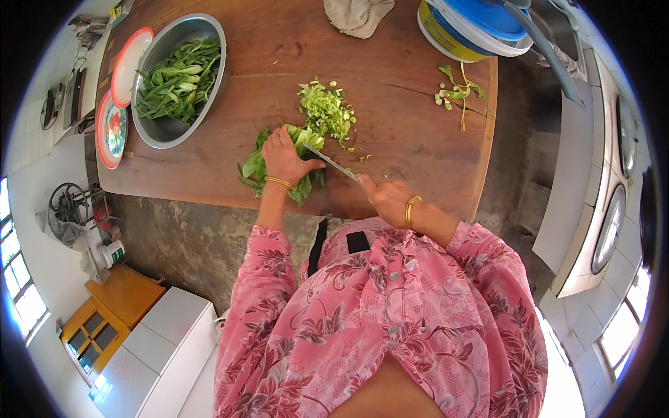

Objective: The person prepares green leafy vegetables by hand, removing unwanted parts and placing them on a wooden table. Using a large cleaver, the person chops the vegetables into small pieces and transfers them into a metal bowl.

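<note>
Pressed down on a bunch of leafy greens [255,163], my left hand [286,159] grips it against the wooden table [407,141]. My right hand [388,197] is closed around the handle end of a knife [334,163], the handle itself hidden in my fist. The blade's tip reaches the cut stalk ends beside my left fingers. Just beyond lies a heap of chopped green stalks [328,111], with a few loose bits scattered to its right. Under my left palm, part of the bunch is hidden.
A metal basin [222,78] of whole greens stands at left, by two red-rimmed enamel plates [137,44] [111,149]. Trimmed scraps [459,94] lie near the right edge. A lidded bucket [452,39] and a cloth [358,15] sit at the far side.
</note>
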`<action>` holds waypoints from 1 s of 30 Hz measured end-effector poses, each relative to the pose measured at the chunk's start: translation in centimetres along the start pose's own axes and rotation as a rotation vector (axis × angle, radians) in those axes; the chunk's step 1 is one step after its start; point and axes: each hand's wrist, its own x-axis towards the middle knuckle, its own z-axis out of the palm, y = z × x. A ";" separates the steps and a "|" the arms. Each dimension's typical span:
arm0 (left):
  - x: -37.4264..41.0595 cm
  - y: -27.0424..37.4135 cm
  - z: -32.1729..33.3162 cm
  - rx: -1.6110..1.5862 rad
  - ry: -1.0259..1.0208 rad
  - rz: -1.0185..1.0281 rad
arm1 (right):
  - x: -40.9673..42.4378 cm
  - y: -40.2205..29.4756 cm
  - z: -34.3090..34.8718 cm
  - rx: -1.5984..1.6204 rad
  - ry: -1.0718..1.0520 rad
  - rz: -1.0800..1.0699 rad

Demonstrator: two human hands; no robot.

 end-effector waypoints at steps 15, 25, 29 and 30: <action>1.2 0.6 -0.5 0.185 0.059 0.003 | 0.1 0.0 0.8 -0.025 0.076 -0.018; 0.2 -3.6 0.9 -0.598 0.019 -0.199 | 1.0 -2.7 -1.5 -0.045 -0.061 0.026; 1.2 -0.2 1.9 -0.812 0.349 -0.472 | 1.1 -2.6 -1.2 -0.010 -0.048 0.076; 0.9 -0.3 3.1 -0.554 0.433 -0.399 | 1.1 -2.8 -1.2 -0.008 -0.042 0.078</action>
